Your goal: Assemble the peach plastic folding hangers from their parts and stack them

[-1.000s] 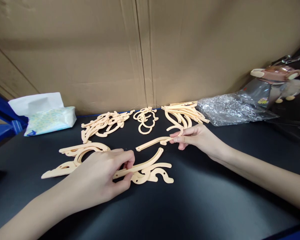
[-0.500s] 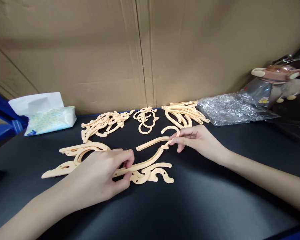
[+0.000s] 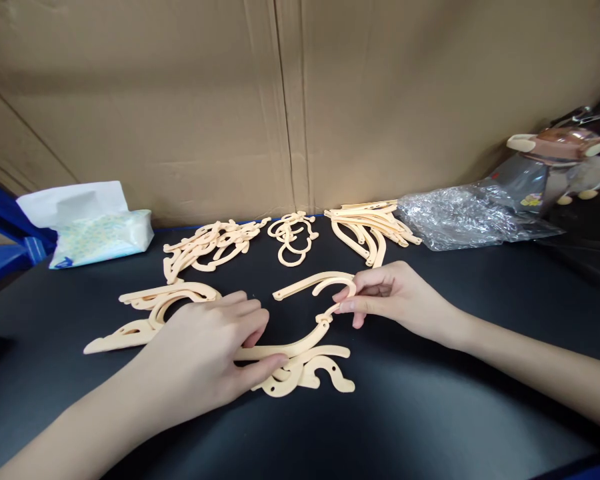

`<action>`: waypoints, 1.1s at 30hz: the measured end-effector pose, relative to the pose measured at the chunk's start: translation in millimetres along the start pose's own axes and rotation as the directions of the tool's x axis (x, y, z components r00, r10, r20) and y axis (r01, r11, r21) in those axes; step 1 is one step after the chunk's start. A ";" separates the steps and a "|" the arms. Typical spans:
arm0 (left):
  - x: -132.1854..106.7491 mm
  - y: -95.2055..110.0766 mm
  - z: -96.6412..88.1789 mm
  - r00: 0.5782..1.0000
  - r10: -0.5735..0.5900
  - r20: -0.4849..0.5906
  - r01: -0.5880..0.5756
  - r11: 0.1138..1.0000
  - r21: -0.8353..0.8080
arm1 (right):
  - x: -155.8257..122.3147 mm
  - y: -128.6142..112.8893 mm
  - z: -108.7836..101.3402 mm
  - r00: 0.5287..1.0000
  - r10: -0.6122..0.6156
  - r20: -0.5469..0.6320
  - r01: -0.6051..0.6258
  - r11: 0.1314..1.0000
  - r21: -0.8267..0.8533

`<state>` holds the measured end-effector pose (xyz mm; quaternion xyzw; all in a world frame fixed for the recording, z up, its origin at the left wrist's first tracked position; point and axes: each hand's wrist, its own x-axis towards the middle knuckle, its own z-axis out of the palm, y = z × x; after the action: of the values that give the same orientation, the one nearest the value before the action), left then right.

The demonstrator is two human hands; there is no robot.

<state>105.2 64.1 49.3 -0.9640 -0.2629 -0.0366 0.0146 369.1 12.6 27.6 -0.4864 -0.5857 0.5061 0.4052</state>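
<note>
Head view: one hook piece (image 3: 337,281) on the go, its foot at the end of one curved arm (image 3: 290,349); touching or only overlapping, can't tell. Right hand (image 3: 395,300), just right of the hook piece, has its fingers clamped on the stem. Left hand (image 3: 210,347), to its left and nearer the wearer, has thumb and fingers closed about the curved arm, seemingly pinning it down. Step in hand, my reading: bringing foot and arm end together. Next move would call for lining the foot up with the arm's end, arm kept steady. Counts, working outward from the hook piece: one lone bar (image 3: 305,283) running behind it; nearer the wearer, at least three flat pieces (image 3: 342,379), overlapping, partly under the arm. Well left, at least three side pieces (image 3: 155,319), some hidden by the left hand. Beyond it, three heaps: left heap (image 3: 210,243), middle heap (image 3: 293,263), right heap (image 3: 375,223); too tangled to count singly. Farther right, one plastic bag (image 3: 450,217), one brown-lidded container (image 3: 560,145). Far left, one tissue pack (image 3: 100,237). All on one black counter (image 3: 380,400), cardboard (image 3: 180,120) behind.
</note>
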 end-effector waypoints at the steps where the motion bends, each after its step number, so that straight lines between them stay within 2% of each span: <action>1: 0.9 1.7 0.9 1.000 0.008 -0.018 -0.008 1.000 -0.002 | 0.2 0.0 0.1 1.000 -0.003 -0.011 0.003 1.000 0.015; 4: 5.9 10.9 7.2 0.995 -0.010 -0.096 0.009 1.000 -0.015 | 1.6 -1.2 -0.9 0.998 -0.014 -0.062 0.016 0.999 0.039; 7: 13.3 23.8 15.5 0.986 -0.040 -0.161 0.034 0.999 -0.041 | 2.5 -4.3 -2.3 0.994 -0.023 -0.103 0.022 1.000 -0.007; 11: 19.4 34.4 23.1 0.987 -0.085 -0.136 0.055 0.976 -0.212 | 2.0 -8.7 -3.2 0.992 -0.037 -0.121 0.030 0.998 -0.054; 16: 18.2 35.2 28.3 0.977 -0.175 -0.119 0.119 0.920 -0.374 | 1.5 -10.9 -2.1 0.993 -0.050 -0.104 0.046 0.998 -0.045; 26: 14.9 35.8 21.1 0.965 -0.257 -0.054 0.216 0.895 -0.391 | 3.5 -3.2 1.5 0.999 -0.015 -0.033 0.019 0.994 0.109; 33: 9.3 35.3 32.2 0.947 -0.264 -0.185 0.161 0.884 -0.439 | 5.8 1.9 5.8 0.998 0.064 -0.009 -0.061 0.982 0.180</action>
<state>133.1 39.9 17.6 -0.8982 -0.3498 -0.2092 -0.1646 362.7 17.2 24.7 -0.4698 -0.5189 0.5658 0.4357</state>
